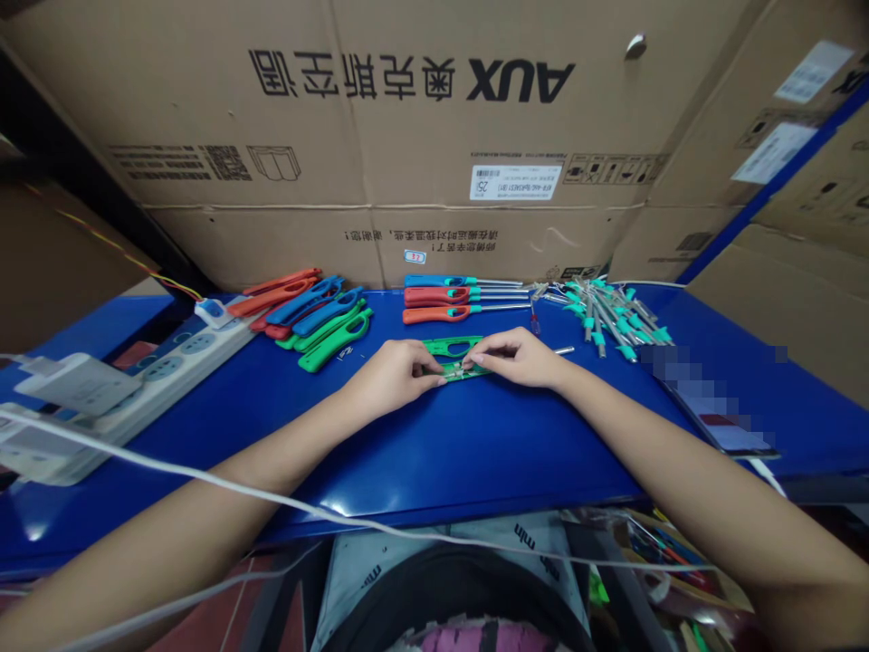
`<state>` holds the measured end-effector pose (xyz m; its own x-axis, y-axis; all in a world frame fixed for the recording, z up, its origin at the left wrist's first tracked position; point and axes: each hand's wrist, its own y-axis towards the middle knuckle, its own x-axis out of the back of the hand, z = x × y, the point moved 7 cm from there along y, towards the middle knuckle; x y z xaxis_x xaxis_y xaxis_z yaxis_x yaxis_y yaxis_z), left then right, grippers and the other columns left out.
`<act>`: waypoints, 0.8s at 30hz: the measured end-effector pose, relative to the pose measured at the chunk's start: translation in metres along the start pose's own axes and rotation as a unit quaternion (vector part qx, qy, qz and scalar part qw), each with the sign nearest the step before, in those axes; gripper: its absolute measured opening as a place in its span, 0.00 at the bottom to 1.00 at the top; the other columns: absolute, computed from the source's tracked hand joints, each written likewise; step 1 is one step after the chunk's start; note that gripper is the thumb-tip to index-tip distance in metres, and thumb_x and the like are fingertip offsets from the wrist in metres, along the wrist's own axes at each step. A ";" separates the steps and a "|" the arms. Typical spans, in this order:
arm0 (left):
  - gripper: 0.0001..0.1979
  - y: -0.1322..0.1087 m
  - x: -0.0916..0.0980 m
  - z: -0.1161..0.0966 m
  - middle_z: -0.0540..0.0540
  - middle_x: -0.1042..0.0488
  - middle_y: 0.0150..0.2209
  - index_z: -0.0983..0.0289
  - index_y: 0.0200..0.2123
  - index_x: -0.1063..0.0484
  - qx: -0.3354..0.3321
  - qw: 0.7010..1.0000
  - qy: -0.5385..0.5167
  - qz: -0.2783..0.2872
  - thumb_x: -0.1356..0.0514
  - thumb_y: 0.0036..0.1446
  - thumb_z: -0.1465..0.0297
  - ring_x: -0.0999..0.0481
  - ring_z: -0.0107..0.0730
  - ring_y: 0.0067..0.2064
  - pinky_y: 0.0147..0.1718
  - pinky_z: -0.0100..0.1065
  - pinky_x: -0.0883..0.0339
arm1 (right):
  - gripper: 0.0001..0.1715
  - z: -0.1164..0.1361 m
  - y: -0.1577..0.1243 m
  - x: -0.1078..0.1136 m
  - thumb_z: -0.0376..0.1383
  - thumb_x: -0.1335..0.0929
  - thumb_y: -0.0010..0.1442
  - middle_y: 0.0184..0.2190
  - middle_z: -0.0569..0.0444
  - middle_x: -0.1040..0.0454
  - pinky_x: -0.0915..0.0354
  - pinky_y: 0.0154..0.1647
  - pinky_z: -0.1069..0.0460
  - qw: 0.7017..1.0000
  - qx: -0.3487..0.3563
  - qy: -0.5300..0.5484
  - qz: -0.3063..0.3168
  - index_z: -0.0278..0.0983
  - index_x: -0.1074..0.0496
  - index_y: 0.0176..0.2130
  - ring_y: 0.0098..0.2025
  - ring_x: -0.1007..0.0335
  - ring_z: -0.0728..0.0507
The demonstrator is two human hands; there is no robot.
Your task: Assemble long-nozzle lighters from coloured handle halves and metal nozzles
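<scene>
A green lighter casing half lies on the blue tabletop between my hands, with small pale and metallic parts inside it. My left hand is closed in a pinch on its left end. Over the casing's middle, my right hand is closed, thumb and finger pressed together at the small inner parts; what they pinch is too small to make out. Just behind sits a second green casing half with an oval finger opening. A metal lighter tube sticks out to the right beyond my right hand.
Behind lie several assembled lighters, and loose coloured casings are at left. Metal tubes with teal parts are heaped at right. A power strip, a phone and a white cable surround the work area; cardboard stands behind.
</scene>
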<state>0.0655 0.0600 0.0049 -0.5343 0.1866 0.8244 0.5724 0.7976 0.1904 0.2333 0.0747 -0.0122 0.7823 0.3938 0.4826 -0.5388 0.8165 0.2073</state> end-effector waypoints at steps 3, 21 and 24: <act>0.05 0.000 -0.001 0.001 0.54 0.21 0.31 0.63 0.36 0.17 -0.004 1.000 -0.002 -0.003 0.33 0.57 0.70 0.26 0.30 0.31 0.32 0.30 0.35 | 0.21 0.000 0.000 -0.001 0.49 0.29 0.58 0.38 0.47 0.17 0.27 0.43 0.47 1.000 -0.002 0.022 0.005 0.35 0.19 0.38 0.39 0.21 0.43; 0.05 0.001 0.000 0.001 0.54 0.20 0.33 0.63 0.36 0.18 -0.018 1.000 -0.024 -0.004 0.35 0.57 0.72 0.25 0.30 0.32 0.33 0.30 0.35 | 0.20 0.001 0.000 -0.001 0.49 0.29 0.58 0.39 0.47 0.17 0.27 0.43 0.48 1.000 -0.007 0.023 0.011 0.35 0.19 0.38 0.39 0.21 0.43; 0.06 0.001 0.000 0.002 0.54 0.20 0.33 0.63 0.36 0.18 -0.008 1.000 -0.029 0.002 0.36 0.58 0.72 0.25 0.30 0.32 0.33 0.30 0.35 | 0.20 0.001 0.000 -0.001 0.49 0.29 0.59 0.38 0.47 0.17 0.27 0.44 0.48 0.999 -0.005 0.027 0.017 0.35 0.19 0.38 0.40 0.21 0.42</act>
<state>0.0649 0.0625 0.0040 -0.5670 0.2237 0.7927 0.5846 0.7873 0.1959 0.2320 0.0738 -0.0121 0.7794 0.4428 0.4433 -0.5620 0.8068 0.1822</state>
